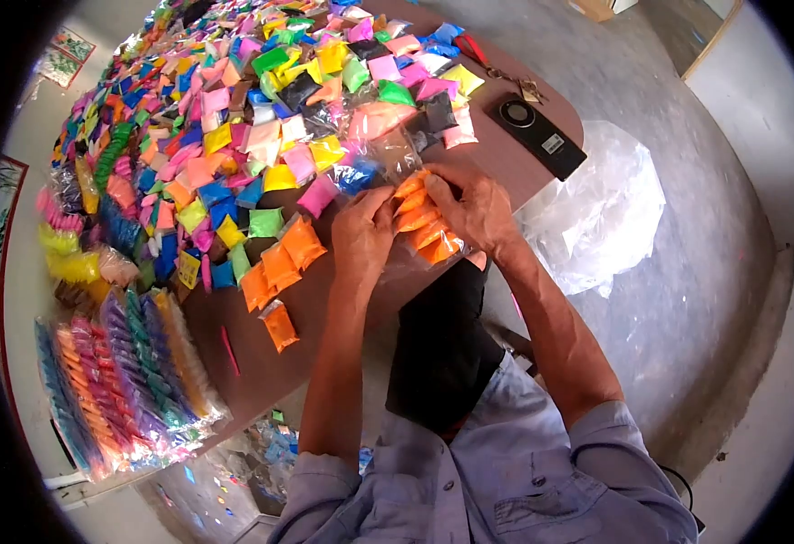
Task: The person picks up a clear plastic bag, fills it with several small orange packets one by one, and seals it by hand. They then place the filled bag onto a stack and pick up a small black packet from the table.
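Note:
A clear plastic bag (pixel 397 265) with several orange packets (pixel 422 218) stacked in it is held up at the table's edge. My left hand (pixel 367 227) is closed, its fingertips pinching the left side of the bag. On the other side, my right hand (pixel 476 210) is closed round the upper right of the bag, with its thumb against the packets. Left of my left hand, several loose orange packets (pixel 279 265) lie on the brown table (pixel 279 367). The bag's opening is hard to make out.
A large heap of small coloured packets (pixel 224 136) covers the table's far side. Filled clear bags (pixel 125 372) stand in rows at the left. A black device (pixel 539 136), keys (pixel 530 89) and a pink stick (pixel 230 351) lie on the table. White plastic sheeting (pixel 596 208) is at the right.

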